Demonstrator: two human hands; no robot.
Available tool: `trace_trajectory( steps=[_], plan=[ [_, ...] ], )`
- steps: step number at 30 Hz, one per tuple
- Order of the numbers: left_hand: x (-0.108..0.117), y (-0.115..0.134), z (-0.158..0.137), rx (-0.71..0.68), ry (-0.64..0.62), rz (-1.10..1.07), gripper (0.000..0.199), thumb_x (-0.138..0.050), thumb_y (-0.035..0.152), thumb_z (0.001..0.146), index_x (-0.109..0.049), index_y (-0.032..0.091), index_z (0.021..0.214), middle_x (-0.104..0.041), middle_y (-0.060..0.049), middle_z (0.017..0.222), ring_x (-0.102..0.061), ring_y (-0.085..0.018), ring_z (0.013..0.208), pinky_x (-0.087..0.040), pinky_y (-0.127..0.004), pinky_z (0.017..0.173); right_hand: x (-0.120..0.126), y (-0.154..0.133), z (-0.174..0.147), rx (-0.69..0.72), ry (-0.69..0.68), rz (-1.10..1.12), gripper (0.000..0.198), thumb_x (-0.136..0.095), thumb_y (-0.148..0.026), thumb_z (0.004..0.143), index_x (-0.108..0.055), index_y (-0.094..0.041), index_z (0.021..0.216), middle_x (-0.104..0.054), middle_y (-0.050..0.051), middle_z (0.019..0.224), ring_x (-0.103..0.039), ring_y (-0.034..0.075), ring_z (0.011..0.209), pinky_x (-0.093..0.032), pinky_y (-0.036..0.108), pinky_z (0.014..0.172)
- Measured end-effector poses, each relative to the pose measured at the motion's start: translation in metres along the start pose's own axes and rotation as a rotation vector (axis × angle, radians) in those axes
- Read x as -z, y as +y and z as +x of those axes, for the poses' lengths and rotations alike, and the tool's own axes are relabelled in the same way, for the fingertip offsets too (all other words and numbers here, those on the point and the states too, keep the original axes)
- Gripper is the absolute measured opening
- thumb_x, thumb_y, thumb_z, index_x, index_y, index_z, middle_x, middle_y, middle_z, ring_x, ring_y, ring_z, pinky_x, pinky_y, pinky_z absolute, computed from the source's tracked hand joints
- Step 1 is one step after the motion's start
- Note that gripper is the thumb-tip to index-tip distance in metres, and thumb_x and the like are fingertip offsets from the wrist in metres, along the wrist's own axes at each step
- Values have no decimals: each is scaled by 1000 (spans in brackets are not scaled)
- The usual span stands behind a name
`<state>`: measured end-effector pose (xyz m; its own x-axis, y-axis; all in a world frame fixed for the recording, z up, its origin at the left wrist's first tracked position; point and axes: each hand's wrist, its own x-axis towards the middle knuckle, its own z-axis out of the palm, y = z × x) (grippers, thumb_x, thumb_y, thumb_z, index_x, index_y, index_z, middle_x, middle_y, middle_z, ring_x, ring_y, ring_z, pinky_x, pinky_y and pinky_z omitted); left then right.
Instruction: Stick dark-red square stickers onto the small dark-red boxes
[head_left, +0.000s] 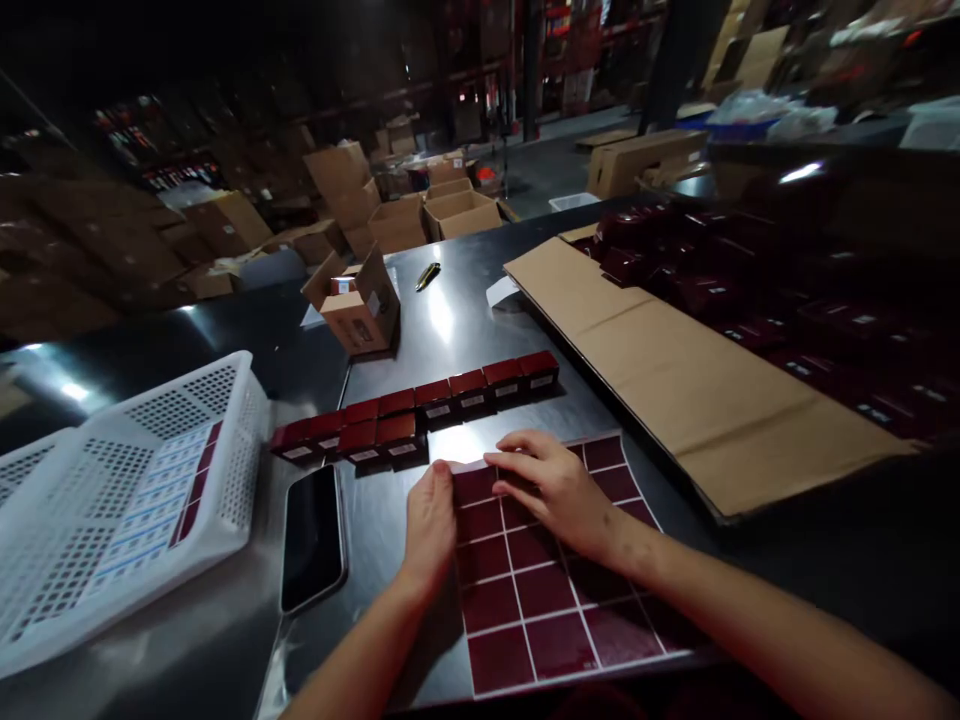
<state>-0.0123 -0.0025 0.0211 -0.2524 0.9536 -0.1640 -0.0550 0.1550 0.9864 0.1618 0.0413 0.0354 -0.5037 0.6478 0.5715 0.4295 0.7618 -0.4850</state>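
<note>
A sheet of dark red square stickers (pixel 551 580), divided by white lines, lies on the metal table in front of me. At its upper left corner, my left hand (pixel 433 525) grips the edge, thumb up, other fingers mostly hidden. My right hand (pixel 555 490) is over the top of the sheet, fingers apart and pointing left, their tips near the upper left squares. Just beyond both hands runs a row of small dark red boxes (pixel 471 392) with white labels, with a few more boxes in front at its left part.
Left of my hands lies a phone (pixel 312 540), beside a white perforated basket (pixel 244 440) containing sheets. Farther back are an open carton (pixel 364 325) and a utility knife (pixel 428 276). A cardboard flap (pixel 697 370) borders a heap of dark red boxes (pixel 840 320) on the right.
</note>
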Motion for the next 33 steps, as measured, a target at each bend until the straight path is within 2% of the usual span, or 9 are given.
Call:
trace_trajectory(
  steps=[5,8,10,15,20,24,27,29,33],
  plan=[
    [0,-2,-1,70,-16,-123,64,-57,83,71,-63,19,76,-64,-3,66,-55,-16,57,-42,-27,54,-6,6,-7,-24,44,77,22,-68,-20,91,-69,-23,113,-71,5,99,-65,20,92,-55,35,83],
    [-1,-6,1,57,-83,-231,69,-71,84,53,-57,20,72,-60,1,60,-52,-13,53,-40,-24,51,-6,7,-10,-35,49,95,18,-68,-22,91,-69,-21,109,-72,4,97,-65,20,91,-53,35,83],
    [-2,-10,3,54,-138,-279,69,-82,76,45,-55,19,75,-61,2,62,-54,-12,55,-42,-22,53,-6,8,-12,-45,76,100,14,-69,-24,90,-69,-21,105,-72,3,94,-66,19,88,-51,35,82],
    [-7,-17,4,92,-112,-285,54,-86,58,60,-53,20,79,-64,3,64,-58,-11,56,-44,-21,57,-12,8,-20,-30,210,31,11,-70,-23,91,-70,-22,101,-74,2,92,-67,20,91,-47,40,92],
    [-7,-18,6,85,-20,-320,56,-87,58,58,-49,19,73,-64,5,64,-57,-10,59,-45,-21,62,-16,6,-22,-32,298,-31,13,-71,-22,89,-72,-26,102,-77,0,97,-68,22,101,-42,44,97],
    [-7,-18,8,63,23,-332,60,-86,62,55,-47,20,73,-62,5,63,-54,-10,56,-44,-21,58,-17,3,-19,-52,316,25,11,-71,-14,87,-72,-26,88,-76,-2,101,-65,22,104,-42,45,96],
    [-6,-19,8,42,26,-329,59,-85,61,58,-46,20,73,-60,6,62,-50,-8,55,-43,-20,59,-16,0,-17,-119,309,32,14,-73,-19,87,-72,-26,98,-76,1,102,-62,24,107,-42,45,97],
    [-6,-21,8,18,31,-320,58,-85,61,60,-46,20,72,-58,6,61,-48,-8,55,-42,-20,59,-16,-2,-17,-143,291,-14,19,-74,-24,87,-70,-27,105,-76,1,102,-61,26,109,-36,47,100],
    [-7,-22,6,-48,49,-268,58,-83,63,61,-45,20,71,-59,4,61,-51,-10,56,-42,-21,59,-14,-7,-17,-161,291,-68,12,-75,-25,88,-69,-27,98,-76,-2,97,-62,25,107,-27,46,99]
  ],
)
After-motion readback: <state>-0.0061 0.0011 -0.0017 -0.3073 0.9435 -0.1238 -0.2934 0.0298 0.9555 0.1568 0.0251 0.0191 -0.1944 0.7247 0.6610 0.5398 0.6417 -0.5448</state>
